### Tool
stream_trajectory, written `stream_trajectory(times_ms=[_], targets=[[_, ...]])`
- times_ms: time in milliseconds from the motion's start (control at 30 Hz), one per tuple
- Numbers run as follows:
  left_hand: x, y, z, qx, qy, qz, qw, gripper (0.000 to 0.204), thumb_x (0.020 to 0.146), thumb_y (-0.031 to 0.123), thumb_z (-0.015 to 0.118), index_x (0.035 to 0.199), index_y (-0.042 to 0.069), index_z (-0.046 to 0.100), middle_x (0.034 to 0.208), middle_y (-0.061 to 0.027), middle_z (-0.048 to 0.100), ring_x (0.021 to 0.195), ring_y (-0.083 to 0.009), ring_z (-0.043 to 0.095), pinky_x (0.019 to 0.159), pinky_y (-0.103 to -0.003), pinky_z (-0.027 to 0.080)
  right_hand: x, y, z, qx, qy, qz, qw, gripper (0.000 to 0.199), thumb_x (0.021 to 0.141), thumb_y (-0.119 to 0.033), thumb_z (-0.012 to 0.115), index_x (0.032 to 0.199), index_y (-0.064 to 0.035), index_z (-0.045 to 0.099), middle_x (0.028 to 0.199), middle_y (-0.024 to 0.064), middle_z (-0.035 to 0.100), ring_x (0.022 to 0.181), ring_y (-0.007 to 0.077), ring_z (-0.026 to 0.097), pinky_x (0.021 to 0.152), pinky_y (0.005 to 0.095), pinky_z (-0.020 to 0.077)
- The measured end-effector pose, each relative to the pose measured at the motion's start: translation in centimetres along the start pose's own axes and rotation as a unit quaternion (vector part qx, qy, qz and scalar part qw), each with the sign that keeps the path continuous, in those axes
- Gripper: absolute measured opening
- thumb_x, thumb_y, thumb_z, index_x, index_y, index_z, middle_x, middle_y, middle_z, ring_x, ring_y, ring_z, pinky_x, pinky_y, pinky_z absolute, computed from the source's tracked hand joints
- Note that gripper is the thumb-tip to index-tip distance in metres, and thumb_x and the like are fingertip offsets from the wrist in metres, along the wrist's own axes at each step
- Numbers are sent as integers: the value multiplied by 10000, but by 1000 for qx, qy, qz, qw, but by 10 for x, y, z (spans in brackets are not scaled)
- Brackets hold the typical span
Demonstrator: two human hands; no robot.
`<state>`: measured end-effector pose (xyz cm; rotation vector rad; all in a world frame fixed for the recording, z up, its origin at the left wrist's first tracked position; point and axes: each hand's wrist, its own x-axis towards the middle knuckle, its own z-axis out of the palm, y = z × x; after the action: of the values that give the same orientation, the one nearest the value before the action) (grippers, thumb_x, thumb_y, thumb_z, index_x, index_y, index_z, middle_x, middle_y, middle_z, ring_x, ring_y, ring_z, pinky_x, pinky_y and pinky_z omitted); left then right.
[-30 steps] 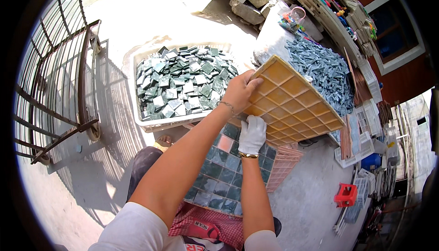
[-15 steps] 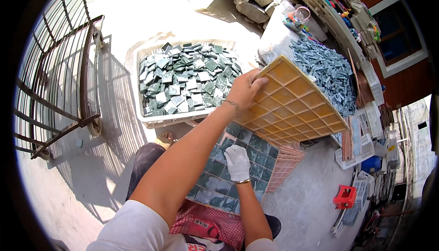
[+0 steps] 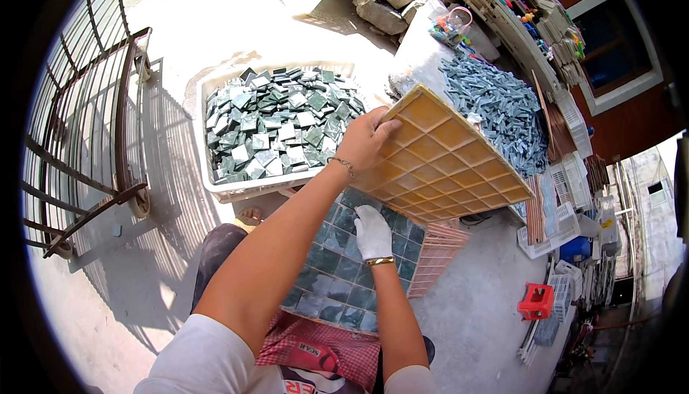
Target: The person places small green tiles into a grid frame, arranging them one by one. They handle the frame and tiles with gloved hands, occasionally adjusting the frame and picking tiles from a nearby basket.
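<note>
My bare left hand (image 3: 364,143) grips the upper left edge of a yellow gridded tray (image 3: 445,161), thumb on its face. The tray is tilted up, and its visible cells are bare. Beneath it, in front of me, green marbled square tiles (image 3: 334,258) lie in close rows. My right hand (image 3: 375,234), in a white glove, is over the rows near the tray's lower edge. Its fingers are bent and close together; whether they hold a tile is hidden. Pink gridded trays (image 3: 439,258) stick out at the right of the rows.
A white crate (image 3: 215,187) heaped with loose green tiles stands ahead. Right of it is a pile of grey-blue strips (image 3: 495,110). A barred metal cart (image 3: 122,128) stands left. A red crate (image 3: 535,301) and white baskets (image 3: 552,236) are at right; broken stones (image 3: 384,10) lie far off.
My right hand has moved a little farther from me over the tiles, closer to the yellow tray. My left hand keeps hold of the tray. The whole view has shifted slightly.
</note>
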<state>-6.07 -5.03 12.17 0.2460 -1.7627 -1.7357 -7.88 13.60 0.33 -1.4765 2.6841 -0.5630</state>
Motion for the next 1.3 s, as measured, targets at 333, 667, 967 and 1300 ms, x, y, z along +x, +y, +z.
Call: stream_trajectory(times_ms=[333,667,967,1300], targets=[[-40,0,-11,30,-82,14,996,250,886,146,470,1081,20,565,909,-84,620,829,-191,568,780,-289,439,-30,-14,-60,650,-14,161,742,690,787,-446,607,1277,-7,399,1322,193,393,1248,302,363,1014,418,326],[-129,2,-52,208,-233,261,913,323,704,-56,548,996,75,587,976,-82,600,963,-276,551,859,-381,439,-126,-58,-141,853,165,206,450,584,823,-315,565,1303,-60,351,1317,147,410,1209,333,399,970,509,363],[-182,24,-78,-211,-22,-395,894,654,906,573,273,1291,48,327,1170,-154,509,1068,-231,524,830,-403,475,-129,-79,-140,614,139,74,773,459,757,-32,583,1199,-43,460,1143,109,524,1042,266,529,868,394,450],[-207,-101,-165,-671,-198,-227,678,559,904,447,389,1236,-2,405,829,-85,507,706,-176,509,645,-347,424,-43,-128,-53,72,15,-49,996,922,798,-587,485,1374,55,156,1415,265,191,1326,386,178,1071,420,207]])
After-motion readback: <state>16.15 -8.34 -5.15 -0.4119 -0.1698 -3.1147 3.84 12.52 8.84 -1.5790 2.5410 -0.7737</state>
